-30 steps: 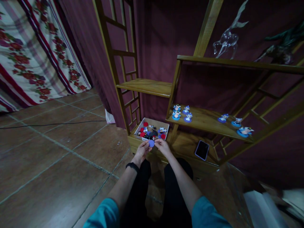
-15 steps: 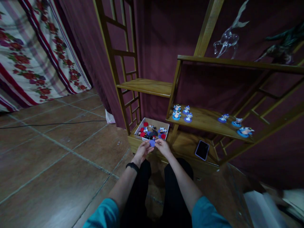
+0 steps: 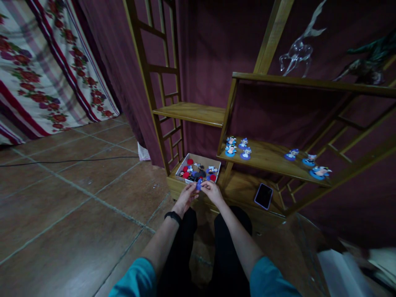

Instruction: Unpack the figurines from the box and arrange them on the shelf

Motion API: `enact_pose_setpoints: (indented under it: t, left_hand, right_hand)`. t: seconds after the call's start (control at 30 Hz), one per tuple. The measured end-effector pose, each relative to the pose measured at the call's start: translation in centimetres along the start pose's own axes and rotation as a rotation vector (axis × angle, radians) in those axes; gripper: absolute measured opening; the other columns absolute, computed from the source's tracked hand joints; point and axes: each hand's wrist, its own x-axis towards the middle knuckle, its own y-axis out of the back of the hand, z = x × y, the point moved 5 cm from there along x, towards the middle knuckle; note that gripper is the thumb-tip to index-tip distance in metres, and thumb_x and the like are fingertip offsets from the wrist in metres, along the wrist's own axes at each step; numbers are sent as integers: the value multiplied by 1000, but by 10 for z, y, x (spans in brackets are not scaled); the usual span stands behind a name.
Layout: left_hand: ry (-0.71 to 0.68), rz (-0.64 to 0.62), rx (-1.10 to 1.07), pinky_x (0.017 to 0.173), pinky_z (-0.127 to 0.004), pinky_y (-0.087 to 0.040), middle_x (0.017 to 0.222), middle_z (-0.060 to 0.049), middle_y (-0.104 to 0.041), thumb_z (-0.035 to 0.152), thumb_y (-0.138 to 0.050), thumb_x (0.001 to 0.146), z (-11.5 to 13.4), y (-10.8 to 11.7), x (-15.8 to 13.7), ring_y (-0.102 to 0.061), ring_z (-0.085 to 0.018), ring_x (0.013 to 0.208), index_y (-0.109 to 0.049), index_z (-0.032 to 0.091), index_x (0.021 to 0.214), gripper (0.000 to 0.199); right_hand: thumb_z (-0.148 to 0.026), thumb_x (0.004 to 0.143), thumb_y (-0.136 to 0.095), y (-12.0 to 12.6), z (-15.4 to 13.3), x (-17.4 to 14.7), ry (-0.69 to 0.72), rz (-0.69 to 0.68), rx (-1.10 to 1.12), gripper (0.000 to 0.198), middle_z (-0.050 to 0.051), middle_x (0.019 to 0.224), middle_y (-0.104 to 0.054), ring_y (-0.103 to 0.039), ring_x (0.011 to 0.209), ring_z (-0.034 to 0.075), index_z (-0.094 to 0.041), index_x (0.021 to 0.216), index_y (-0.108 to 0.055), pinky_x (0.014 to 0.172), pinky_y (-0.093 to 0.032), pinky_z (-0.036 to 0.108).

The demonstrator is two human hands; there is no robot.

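Between my two hands is a small purple disc (image 3: 199, 185), like the round bases under the shelf figurines. My left hand (image 3: 186, 196) pinches it from the left and my right hand (image 3: 212, 192) from the right. The disc is tilted and partly hidden by fingers; whether a figure is fixed to it I cannot make out. Just beyond my hands stands an open white box (image 3: 205, 160) with red, black and purple discs and small figures jumbled inside. My hands are at its near edge.
On the right-hand shelf (image 3: 266, 156) stand several small figurines on blue or purple bases, such as a cow-like one (image 3: 321, 171). Below lies a phone (image 3: 263, 196). A glass horse (image 3: 297, 53) stands on the upper shelf, and a black cable (image 3: 68, 161) crosses the floor.
The purple disc has turned between my fingers, from facing me flat to a narrower, tilted view. My hands have stayed in almost the same place.
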Motion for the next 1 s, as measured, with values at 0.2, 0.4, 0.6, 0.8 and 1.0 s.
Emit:
enact_pose_setpoints:
  t: [0.2,0.4,0.6,0.8,1.0]
  left_hand:
    - [19,-24,-35,62,-22,-50,75,-4,-65,19,-67,71,-1,-2,1,-62,-11,65,-59,15,94,24]
    - [53,-35,-94,65,-24,-51,80,-8,-67,14,-58,77,0,-2,1,-64,-13,68,-58,13,99,22]
    - [104,-23,-163,65,-27,-51,75,-10,-66,17,-50,80,0,-2,-3,-65,-17,72,-56,10,103,25]
    - [155,-104,-195,64,-28,-51,73,-12,-66,16,-44,82,-2,-8,-2,-66,-18,69,-52,8,109,29]
    - [163,-143,-188,65,-29,-51,76,-13,-66,16,-43,84,-2,-12,-4,-67,-20,73,-50,9,114,32]
  right_hand:
    - [-26,70,-58,-6,5,0,-32,-62,40,15,-2,72,-59,-52,59,11,-22,83,-65,61,-42,23]
    - [-31,70,-59,-12,14,2,-62,-68,157,17,-1,72,-62,-56,63,13,-20,82,-64,62,-45,25]
    - [-39,71,-57,-3,26,2,-170,60,189,21,0,74,-63,-57,67,15,-22,83,-62,56,-46,24]
    - [-39,67,-62,-8,28,0,-278,-6,272,30,2,88,-65,-59,71,15,-22,93,-63,55,-47,24]
    - [-37,68,-63,-5,20,3,-201,-28,250,23,0,84,-68,-61,82,20,-23,85,-67,75,-48,33]
